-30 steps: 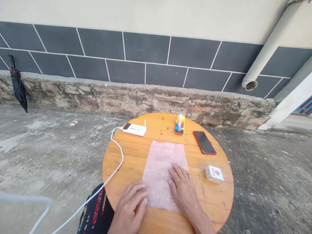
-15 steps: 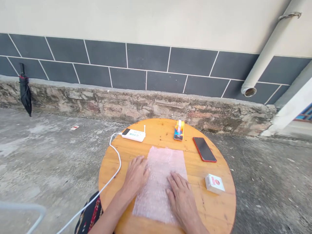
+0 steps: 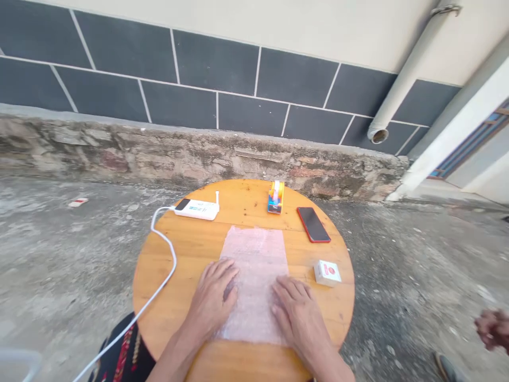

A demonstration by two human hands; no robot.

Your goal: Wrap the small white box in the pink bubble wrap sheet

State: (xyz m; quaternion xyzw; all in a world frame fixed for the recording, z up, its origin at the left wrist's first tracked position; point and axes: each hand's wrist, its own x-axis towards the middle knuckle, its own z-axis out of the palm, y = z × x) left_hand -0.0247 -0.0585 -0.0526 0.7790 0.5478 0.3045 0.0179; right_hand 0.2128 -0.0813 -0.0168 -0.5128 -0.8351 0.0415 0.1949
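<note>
- Since a second ago, the left hand [image 3: 212,294] has slid from the near corner of the bubble wrap sheet [image 3: 256,249] further up its left edge. A second person's hand [image 3: 493,329] now shows at the far right.
- Both grips are apart. The left hand and the right hand [image 3: 296,313] lie flat, palms down, fingers spread on the near half of the sheet, clamping nothing.
- That pinkish sheet lies flat in the middle of the round wooden table [image 3: 191,254].
- Behind it stand a white power strip [image 3: 198,208] and a tape dispenser [image 3: 275,196]. To the right are a phone [image 3: 313,224] and a small white box [image 3: 327,272].
- I'd judge the sheet very light, limp and apt to skate on the smooth wood, its bubbles easily burst.
- A pinch at a free corner or the bare far edge looks best.
</note>
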